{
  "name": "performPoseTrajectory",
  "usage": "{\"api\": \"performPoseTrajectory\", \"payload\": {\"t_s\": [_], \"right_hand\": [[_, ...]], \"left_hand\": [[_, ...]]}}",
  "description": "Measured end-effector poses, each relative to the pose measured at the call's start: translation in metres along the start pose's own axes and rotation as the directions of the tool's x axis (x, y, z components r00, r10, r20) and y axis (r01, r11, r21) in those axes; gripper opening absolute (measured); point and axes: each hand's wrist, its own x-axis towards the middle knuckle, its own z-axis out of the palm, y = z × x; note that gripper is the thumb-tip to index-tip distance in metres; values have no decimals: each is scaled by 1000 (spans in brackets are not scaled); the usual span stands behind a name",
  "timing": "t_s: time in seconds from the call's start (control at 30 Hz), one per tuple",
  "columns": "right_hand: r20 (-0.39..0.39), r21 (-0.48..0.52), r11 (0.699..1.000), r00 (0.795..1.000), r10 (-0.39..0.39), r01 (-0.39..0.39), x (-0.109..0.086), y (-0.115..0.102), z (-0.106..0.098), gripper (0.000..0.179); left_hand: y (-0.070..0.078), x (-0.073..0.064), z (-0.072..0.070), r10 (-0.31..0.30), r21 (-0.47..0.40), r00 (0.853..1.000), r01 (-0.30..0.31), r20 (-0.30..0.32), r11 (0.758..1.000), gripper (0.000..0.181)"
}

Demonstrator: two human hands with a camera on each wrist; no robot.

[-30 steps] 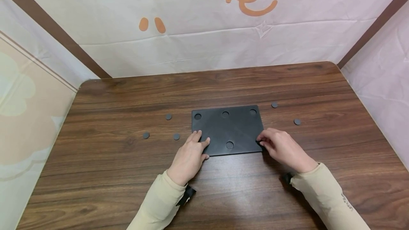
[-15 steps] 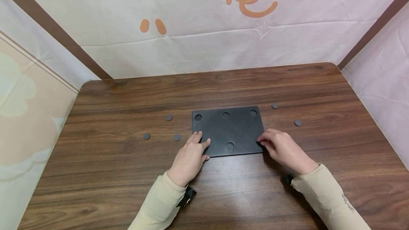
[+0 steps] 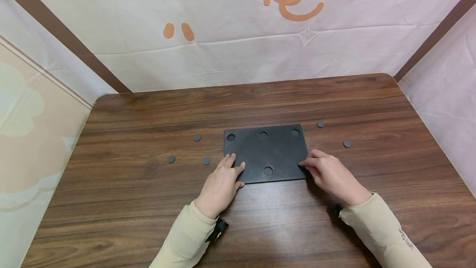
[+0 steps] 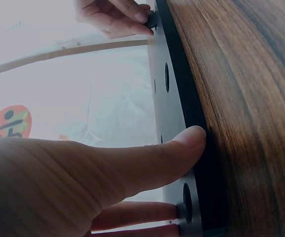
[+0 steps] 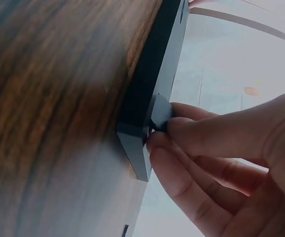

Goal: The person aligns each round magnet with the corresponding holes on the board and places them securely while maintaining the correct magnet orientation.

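A flat black board (image 3: 253,152) with round recesses lies on the table, between my two hands. My left hand (image 3: 221,179) rests on its near left corner, fingers spread over the top; in the left wrist view the thumb (image 4: 182,145) lies against the near edge. At the near right corner, my right hand (image 3: 329,175) pinches a small dark disc (image 5: 161,113) between thumb and fingertips. In the right wrist view the disc stands tilted, its lower edge right at the recess in that corner. One recess (image 3: 268,171) shows in the near row, and several along the far row.
Left of the board lie three loose grey discs, one disc (image 3: 171,159) farthest out, another disc (image 3: 197,137) farther back and a disc (image 3: 206,161) closest to the board. On the right are a disc (image 3: 320,124) and a disc (image 3: 347,144). A white printed curtain (image 3: 238,61) hangs behind the wooden table (image 3: 130,202).
Both hands stay in place on the board. The right fingertips shift slightly at the corner, and less of the dark disc shows beneath them in the head view.
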Motion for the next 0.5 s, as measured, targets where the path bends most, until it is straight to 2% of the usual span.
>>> {"api": "performPoseTrajectory", "payload": {"t_s": [0.5], "right_hand": [[20,-21,1000,1000,20,-20,-2,-2,1,19]], "left_hand": [[1,0,1,5,-6,1000,-5,-7,1000,43]]}}
